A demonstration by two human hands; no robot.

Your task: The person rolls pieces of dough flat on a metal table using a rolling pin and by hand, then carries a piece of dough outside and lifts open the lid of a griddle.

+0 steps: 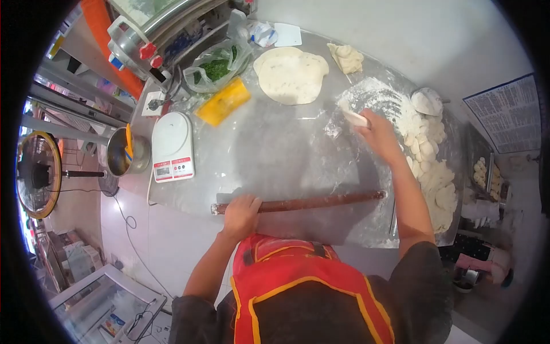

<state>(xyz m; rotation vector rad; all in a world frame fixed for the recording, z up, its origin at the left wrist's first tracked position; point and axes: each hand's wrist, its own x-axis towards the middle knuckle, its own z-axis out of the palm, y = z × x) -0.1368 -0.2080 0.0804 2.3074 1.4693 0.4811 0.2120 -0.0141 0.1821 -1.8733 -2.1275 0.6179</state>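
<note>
My left hand (241,214) is wrapped over the left part of a long brown rolling pin (321,202), which lies along the table's near edge. In my right hand (378,133) is a small pale brush (353,114), partly covered by the fingers and slightly blurred. It sits at the left edge of a patch of white flour (375,92) marked with curved streaks. Beyond the hands, a flat round sheet of dough (291,75) lies at the back of the table. A smaller folded lump of dough (346,58) is to its right.
Floured dough pieces (438,189) and a white bowl (427,101) line the right side. A kitchen scale (173,143), a yellow block-shaped object (223,102) and a bag of chopped greens (216,69) stand at left. A metal pot (119,152) is beyond the table's left edge.
</note>
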